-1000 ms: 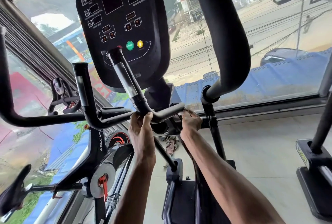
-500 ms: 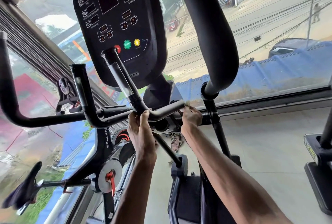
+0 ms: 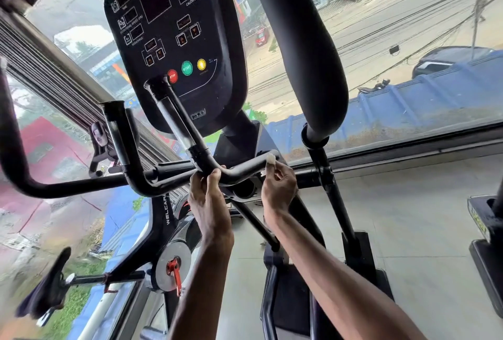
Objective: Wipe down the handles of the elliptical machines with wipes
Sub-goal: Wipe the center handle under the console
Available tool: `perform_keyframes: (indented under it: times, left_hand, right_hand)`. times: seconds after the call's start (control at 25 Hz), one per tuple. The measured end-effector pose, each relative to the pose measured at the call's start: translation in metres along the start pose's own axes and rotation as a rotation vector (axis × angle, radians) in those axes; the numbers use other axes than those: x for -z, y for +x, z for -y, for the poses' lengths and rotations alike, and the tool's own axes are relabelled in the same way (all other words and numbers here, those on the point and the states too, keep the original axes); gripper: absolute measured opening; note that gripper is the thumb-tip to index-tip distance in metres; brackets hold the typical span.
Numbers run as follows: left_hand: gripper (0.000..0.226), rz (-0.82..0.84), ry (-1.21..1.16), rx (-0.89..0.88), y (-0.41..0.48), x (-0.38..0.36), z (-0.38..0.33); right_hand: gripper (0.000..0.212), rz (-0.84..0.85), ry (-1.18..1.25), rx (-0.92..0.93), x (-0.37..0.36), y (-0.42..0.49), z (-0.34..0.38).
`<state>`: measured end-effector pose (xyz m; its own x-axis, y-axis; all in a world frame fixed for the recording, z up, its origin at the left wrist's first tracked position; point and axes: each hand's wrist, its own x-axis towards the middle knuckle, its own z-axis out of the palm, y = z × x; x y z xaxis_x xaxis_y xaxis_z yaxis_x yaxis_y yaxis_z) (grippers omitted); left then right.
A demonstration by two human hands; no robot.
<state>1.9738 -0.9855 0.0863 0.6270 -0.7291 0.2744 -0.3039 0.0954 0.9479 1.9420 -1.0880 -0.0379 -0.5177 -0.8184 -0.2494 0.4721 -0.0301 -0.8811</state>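
Observation:
The elliptical's black fixed handlebar (image 3: 246, 166) curves left and right below the console (image 3: 174, 37). My left hand (image 3: 208, 192) grips the bar at its centre bend. My right hand (image 3: 279, 187) pinches a small white wipe (image 3: 270, 159) between fingertips and presses it against the bar's right end. The thick padded moving handle (image 3: 302, 48) rises just right of the console. Another moving handle (image 3: 16, 154) bends along the left edge.
A large window (image 3: 394, 40) onto a street runs across the back, with a sill below. A spin bike (image 3: 163, 230) with a red crank stands at the left. The base of another machine (image 3: 487, 244) sits at the right edge. Grey floor (image 3: 422, 230) lies to the right.
My right hand has slid outward along the bar to its right end, and the white wipe now shows at its fingertips. The left hand stays on the centre. The view tilted slightly.

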Motion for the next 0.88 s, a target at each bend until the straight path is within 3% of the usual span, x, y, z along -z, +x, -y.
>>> perform_keyframes:
  times: [0.08, 0.28, 0.4, 0.6, 0.68, 0.72, 0.84, 0.88]
  left_hand:
    - [0.024, -0.011, -0.005, 0.002, 0.000, -0.001, -0.001]
    - [0.027, -0.017, -0.014, 0.004, -0.002, -0.002, -0.003]
    - [0.023, -0.026, -0.025, 0.012, -0.003, -0.004, -0.005]
    - [0.027, -0.056, -0.014, 0.022, -0.003, -0.006, -0.006]
    - [0.025, -0.064, 0.000, 0.018, -0.005, -0.007, -0.010]
    - [0.024, -0.065, 0.002, 0.013, -0.006, -0.007, -0.012]
    - [0.022, -0.068, 0.016, 0.035, -0.008, -0.007, -0.014]
    - [0.022, -0.065, 0.018, 0.045, -0.009, -0.007, -0.015]
  right_hand:
    - [0.034, 0.006, -0.131, -0.048, -0.003, 0.038, -0.010]
    - [0.019, 0.231, -0.405, 0.023, -0.001, 0.099, -0.005]
    - [0.019, 0.322, -0.402, 0.171, 0.008, 0.099, 0.001]
    - [0.036, 0.515, -0.472, 0.127, 0.005, 0.109, 0.018]
    - [0.033, 0.632, -0.451, 0.066, 0.000, 0.115, 0.025]
    - [0.037, 0.694, -0.451, 0.071, -0.003, 0.116, 0.028]
    - [0.080, 0.737, -0.413, 0.098, -0.003, 0.119, 0.031]
    - [0.081, 0.762, -0.415, 0.120, 0.000, 0.117, 0.035]
